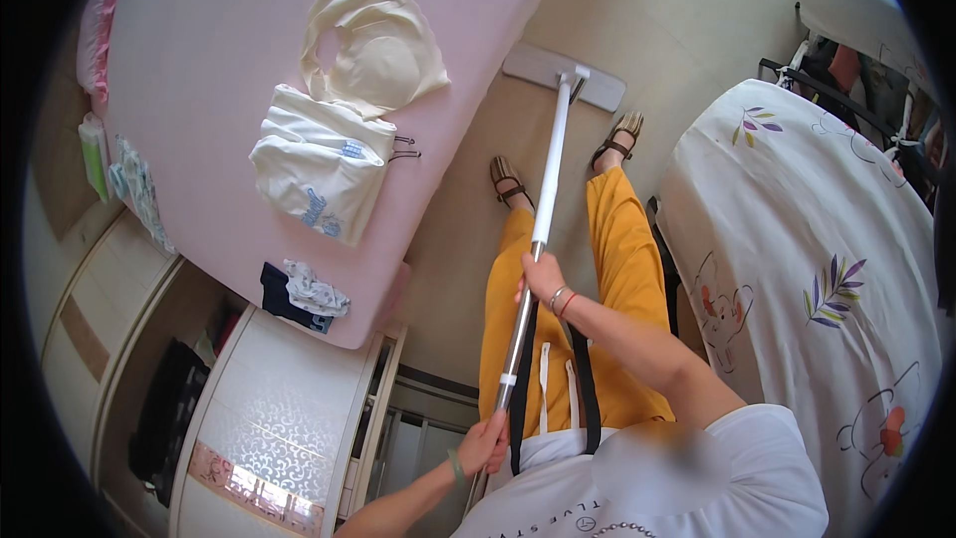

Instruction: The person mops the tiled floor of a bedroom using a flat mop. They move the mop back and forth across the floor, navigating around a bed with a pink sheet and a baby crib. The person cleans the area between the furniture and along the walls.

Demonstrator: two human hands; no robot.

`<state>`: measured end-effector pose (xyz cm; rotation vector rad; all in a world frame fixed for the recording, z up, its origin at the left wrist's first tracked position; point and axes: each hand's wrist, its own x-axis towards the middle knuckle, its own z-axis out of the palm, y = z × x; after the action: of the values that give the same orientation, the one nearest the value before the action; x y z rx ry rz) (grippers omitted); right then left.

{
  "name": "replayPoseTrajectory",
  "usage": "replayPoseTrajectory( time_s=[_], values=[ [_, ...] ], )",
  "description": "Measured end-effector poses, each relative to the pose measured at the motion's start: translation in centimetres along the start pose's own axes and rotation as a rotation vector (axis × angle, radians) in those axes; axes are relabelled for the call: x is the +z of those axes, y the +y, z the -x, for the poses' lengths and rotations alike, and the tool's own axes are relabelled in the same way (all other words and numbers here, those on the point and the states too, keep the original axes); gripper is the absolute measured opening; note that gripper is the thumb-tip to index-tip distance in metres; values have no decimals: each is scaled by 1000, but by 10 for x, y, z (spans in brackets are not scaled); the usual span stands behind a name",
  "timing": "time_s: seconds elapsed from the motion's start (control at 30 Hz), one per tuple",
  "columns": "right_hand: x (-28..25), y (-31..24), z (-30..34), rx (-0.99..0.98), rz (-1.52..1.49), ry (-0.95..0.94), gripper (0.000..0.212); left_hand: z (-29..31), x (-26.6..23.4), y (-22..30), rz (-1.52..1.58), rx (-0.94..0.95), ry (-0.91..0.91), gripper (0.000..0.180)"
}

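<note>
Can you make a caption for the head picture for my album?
Left hand and right hand gripping a mop beside a pink bed.

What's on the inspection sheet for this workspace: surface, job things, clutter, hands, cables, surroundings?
Surface: beige floor, light and smooth-looking.
Job things: flat mop, head on the floor ahead of the feet.
Clutter: cream garment, folded white garment, dark blue cloth, all on the pink bed.
Hands: right hand grips mid-pole; left hand grips lower.
Cables: nothing seen.
Surroundings: leaf-print white cover at right.
</note>
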<state>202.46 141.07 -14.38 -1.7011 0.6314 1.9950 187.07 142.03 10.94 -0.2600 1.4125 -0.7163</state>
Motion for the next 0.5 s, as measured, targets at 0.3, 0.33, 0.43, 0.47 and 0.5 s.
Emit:
replayPoseTrajectory(
  time_s=[0.3, 0.33, 0.43, 0.47, 0.5],
  values=[
    [-105, -236, -85, -293, 66, 122, 19, -59, 109, 193, -135, 304, -87, 44],
    [-110, -262, -86, -298, 81, 167, 19, -61, 122, 210, -136, 331, -107, 44],
    [-124, -302, -94, -321, 172, 190, 20, -72, 139, 233, -137, 431, -129, 44],
    [-123, -302, -94, -323, 196, 200, 21, -74, 140, 233, -137, 467, -129, 45],
    [-120, -298, -92, -326, 188, 202, 20, -77, 135, 229, -114, 480, -135, 43]
  ],
)
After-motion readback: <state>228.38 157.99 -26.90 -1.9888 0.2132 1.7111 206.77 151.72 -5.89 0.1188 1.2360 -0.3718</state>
